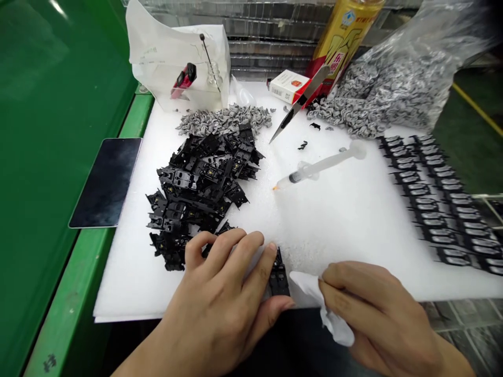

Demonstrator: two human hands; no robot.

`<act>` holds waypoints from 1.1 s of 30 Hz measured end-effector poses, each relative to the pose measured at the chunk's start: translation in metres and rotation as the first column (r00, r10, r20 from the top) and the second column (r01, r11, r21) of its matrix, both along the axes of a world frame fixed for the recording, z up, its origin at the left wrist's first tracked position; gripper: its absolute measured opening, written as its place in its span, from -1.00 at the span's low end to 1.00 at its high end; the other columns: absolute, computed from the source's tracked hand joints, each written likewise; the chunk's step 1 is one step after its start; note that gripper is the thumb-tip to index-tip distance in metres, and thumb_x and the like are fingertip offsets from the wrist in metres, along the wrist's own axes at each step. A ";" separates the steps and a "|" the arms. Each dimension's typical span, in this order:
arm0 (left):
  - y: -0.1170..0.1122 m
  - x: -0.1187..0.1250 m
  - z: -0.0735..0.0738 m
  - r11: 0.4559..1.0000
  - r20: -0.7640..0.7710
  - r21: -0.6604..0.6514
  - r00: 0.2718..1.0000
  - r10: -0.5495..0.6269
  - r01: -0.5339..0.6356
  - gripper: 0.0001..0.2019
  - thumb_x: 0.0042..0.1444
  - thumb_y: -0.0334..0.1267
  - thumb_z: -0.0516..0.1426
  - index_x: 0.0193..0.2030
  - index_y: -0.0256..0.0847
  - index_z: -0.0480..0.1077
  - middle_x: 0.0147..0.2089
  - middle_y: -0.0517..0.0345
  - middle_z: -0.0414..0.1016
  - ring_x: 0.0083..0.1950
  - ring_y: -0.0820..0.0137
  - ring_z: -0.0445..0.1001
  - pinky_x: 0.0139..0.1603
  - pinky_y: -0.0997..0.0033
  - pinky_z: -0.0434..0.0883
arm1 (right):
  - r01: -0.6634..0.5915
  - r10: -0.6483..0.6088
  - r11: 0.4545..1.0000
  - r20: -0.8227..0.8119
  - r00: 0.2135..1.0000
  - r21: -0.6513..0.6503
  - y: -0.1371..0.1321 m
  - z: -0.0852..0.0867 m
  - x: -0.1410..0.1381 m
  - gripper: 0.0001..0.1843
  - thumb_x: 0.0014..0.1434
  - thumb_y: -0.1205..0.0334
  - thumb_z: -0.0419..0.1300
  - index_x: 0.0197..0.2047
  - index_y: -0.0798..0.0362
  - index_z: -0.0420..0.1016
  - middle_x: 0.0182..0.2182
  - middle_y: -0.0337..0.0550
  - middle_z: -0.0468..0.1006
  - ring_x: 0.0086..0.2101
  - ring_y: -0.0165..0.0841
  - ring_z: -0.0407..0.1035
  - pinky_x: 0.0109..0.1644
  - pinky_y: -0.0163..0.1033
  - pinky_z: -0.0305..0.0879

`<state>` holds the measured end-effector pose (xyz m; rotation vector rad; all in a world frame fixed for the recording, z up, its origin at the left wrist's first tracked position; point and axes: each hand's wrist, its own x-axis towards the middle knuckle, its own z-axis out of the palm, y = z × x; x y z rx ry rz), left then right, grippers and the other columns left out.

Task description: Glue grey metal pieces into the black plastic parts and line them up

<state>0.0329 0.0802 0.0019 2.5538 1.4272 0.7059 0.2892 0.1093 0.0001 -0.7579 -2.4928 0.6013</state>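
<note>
1. Position of part: one small black plastic part (278,275) lies at the near edge of the white foam sheet (346,225), between the two hands and just beside the nearest end of the loose pile of black parts (200,183).
2. Handling: the part appears to be a light, stiff moulding with thin tabs and openings. It is probably easy to lift, and the tabs are likely to snap if bent. The long outer edges look like the soundest place to take hold, clear of the fine detail.
3. Left hand (228,298): palm down, fingers spread and slightly curled. The forefinger tip bears on the far end of the part and the thumb closes on the near end, so the part is pinched lengthwise. The other fingers rest at the edge of the pile.
4. Right hand (373,314): clenched around a crumpled white wipe (306,288). One corner of the wipe sticks out toward the part and is touching it or very nearly so; the view cannot settle which.
5. Mid bench: a clear syringe (318,167) with an orange tip lies on the foam, well apart from both hands. A metal blade tool (298,103) lies beyond it.
6. Far bench: a heap of grey parts (223,119) sits behind the black pile. A clear bag of grey parts (393,89) and a yellow can (346,31) stand to the right.
7. Right side: more black parts lie in ordered rows (440,199).
8. Left side: a smartphone (106,180) rests face up across the green bench (78,283) edge.
</note>
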 end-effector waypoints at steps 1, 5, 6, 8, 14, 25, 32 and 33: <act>0.000 0.000 0.000 1.000 -0.001 0.003 1.000 -0.002 0.002 -0.59 0.51 -0.08 0.09 0.26 -0.34 0.50 0.18 -0.16 0.53 0.23 0.04 0.39 0.20 -0.04 0.11 | 0.001 -0.001 1.000 0.005 1.000 -0.004 0.000 0.000 0.000 -0.76 0.34 0.58 0.03 -0.13 0.09 0.42 -0.40 -0.20 0.38 -0.46 -0.38 0.17 -0.41 -0.18 0.04; 0.001 0.001 0.001 1.000 -0.026 0.014 1.000 -0.008 0.008 -0.59 0.51 -0.08 0.08 0.25 -0.35 0.51 0.18 -0.17 0.55 0.22 0.04 0.39 0.21 -0.04 0.11 | 0.003 -0.005 1.000 0.054 0.999 0.029 0.001 0.000 -0.004 -0.77 0.39 0.55 0.01 -0.14 0.07 0.40 -0.42 -0.22 0.39 -0.47 -0.38 0.16 -0.42 -0.16 0.02; 0.001 0.002 0.002 1.000 -0.037 0.021 0.999 -0.007 0.007 -0.59 0.51 -0.08 0.09 0.25 -0.35 0.51 0.17 -0.16 0.56 0.22 0.05 0.40 0.21 -0.03 0.12 | 0.009 -0.012 0.999 0.062 0.998 0.038 0.001 0.000 -0.005 -0.77 0.40 0.54 0.01 -0.14 0.07 0.40 -0.42 -0.22 0.39 -0.47 -0.38 0.16 -0.42 -0.16 0.02; -0.001 0.002 0.002 0.999 -0.064 0.043 0.998 -0.002 0.005 -0.60 0.51 -0.09 0.10 0.25 -0.35 0.52 0.17 -0.15 0.57 0.22 0.06 0.40 0.20 -0.02 0.13 | 0.006 -0.009 0.999 0.081 0.997 0.042 0.002 0.000 -0.006 -0.77 0.40 0.54 0.02 -0.13 0.07 0.41 -0.41 -0.22 0.40 -0.46 -0.37 0.17 -0.41 -0.16 0.03; -0.002 0.002 0.002 0.999 -0.070 0.054 0.998 0.000 0.004 -0.58 0.50 -0.05 0.13 0.24 -0.34 0.52 0.17 -0.13 0.59 0.21 0.07 0.42 0.22 -0.04 0.15 | -0.008 0.004 0.998 0.060 0.998 0.063 0.000 -0.002 -0.002 -0.75 0.39 0.56 0.00 -0.12 0.08 0.42 -0.44 -0.23 0.37 -0.47 -0.37 0.14 -0.41 -0.16 0.01; -0.001 0.002 0.001 1.000 -0.032 0.028 0.999 -0.001 0.002 -0.61 0.46 -0.11 0.17 0.25 -0.33 0.51 0.18 -0.13 0.57 0.22 0.05 0.41 0.24 -0.04 0.13 | -0.028 0.017 0.994 0.109 0.994 0.103 0.000 0.000 -0.003 -0.76 0.39 0.56 0.04 -0.12 0.07 0.43 -0.44 -0.25 0.35 -0.46 -0.35 0.13 -0.39 -0.13 -0.02; -0.001 0.002 0.000 1.000 -0.029 0.023 1.000 -0.002 0.002 -0.61 0.47 -0.10 0.16 0.26 -0.32 0.51 0.17 -0.12 0.57 0.22 0.06 0.40 0.24 -0.02 0.13 | -0.014 0.001 0.992 0.105 0.994 0.126 0.000 0.001 -0.005 -0.75 0.39 0.58 0.04 -0.15 0.06 0.43 -0.45 -0.26 0.32 -0.45 -0.35 0.09 -0.40 -0.14 -0.03; -0.001 0.002 0.000 1.000 -0.027 0.023 1.000 -0.001 0.002 -0.62 0.47 -0.11 0.16 0.26 -0.32 0.51 0.17 -0.12 0.57 0.22 0.06 0.41 0.24 -0.02 0.13 | -0.015 0.001 0.991 0.106 0.994 0.132 0.000 0.001 -0.006 -0.74 0.38 0.58 0.04 -0.16 0.05 0.43 -0.45 -0.26 0.32 -0.46 -0.35 0.09 -0.40 -0.14 -0.03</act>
